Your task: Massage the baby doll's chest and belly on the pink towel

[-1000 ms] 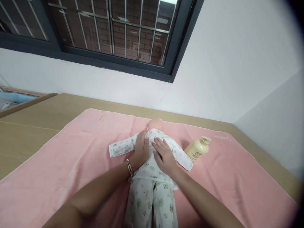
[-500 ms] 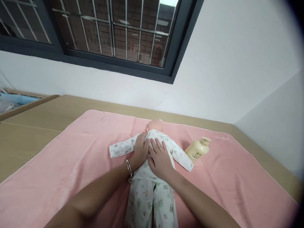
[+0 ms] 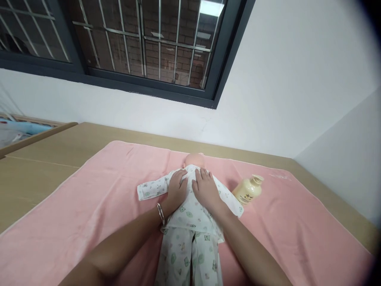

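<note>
A baby doll (image 3: 194, 160) lies on a pink blanket (image 3: 113, 174), its head toward the wall. It wears a white printed top (image 3: 189, 216) and matching trousers (image 3: 175, 250). Flat on the left side of the doll's upper body rests my left hand (image 3: 177, 188), fingers extended, a bangle (image 3: 161, 213) at the wrist. My right hand (image 3: 206, 190) lies on the right side of the chest area, fingers stretched toward the shoulder. Both sleeves spread outward. The doll's own hands are not visible, and its face cannot be made out.
A cream pump bottle (image 3: 248, 190) leans or lies beside the doll's right-hand sleeve. The blanket covers a wooden surface (image 3: 53, 149) against a white wall. Above is a dark-framed window (image 3: 149, 87) with bars. Light blue cloth (image 3: 25, 126) shows at the far left.
My right hand has shifted up and to the right across the doll's top, away from my left hand. The left hand stays at nearly the same place on the doll.
</note>
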The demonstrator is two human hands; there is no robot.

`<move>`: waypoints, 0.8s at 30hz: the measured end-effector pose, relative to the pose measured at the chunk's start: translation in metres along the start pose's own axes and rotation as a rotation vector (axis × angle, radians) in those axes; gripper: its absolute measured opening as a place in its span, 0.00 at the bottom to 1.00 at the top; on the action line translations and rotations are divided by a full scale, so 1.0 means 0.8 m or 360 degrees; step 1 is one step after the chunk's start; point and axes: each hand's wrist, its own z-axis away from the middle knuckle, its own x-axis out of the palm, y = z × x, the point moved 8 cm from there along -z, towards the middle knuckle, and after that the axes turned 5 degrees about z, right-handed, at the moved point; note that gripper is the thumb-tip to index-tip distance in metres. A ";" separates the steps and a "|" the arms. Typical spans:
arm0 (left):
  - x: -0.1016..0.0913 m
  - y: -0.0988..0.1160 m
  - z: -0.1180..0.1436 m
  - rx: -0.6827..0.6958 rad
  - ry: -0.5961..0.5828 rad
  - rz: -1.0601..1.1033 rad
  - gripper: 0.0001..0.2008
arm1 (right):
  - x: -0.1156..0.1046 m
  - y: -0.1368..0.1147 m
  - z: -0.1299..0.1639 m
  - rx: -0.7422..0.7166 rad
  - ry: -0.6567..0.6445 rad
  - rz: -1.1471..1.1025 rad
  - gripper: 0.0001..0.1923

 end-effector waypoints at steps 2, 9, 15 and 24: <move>-0.001 0.001 -0.002 -0.0015 -0.0003 0.0014 0.14 | -0.006 -0.024 0.019 -0.0083 0.0064 0.0011 0.29; 0.002 0.009 -0.001 0.0042 -0.0048 -0.0127 0.15 | -0.008 -0.042 0.075 -0.0194 0.0155 -0.0156 0.30; 0.011 0.008 0.002 0.0154 -0.0083 -0.0390 0.17 | 0.003 0.018 0.020 0.0142 0.0142 -0.0234 0.25; 0.014 0.046 0.013 0.0272 -0.0175 -0.0696 0.15 | 0.004 0.009 0.005 0.0018 0.0077 -0.0154 0.26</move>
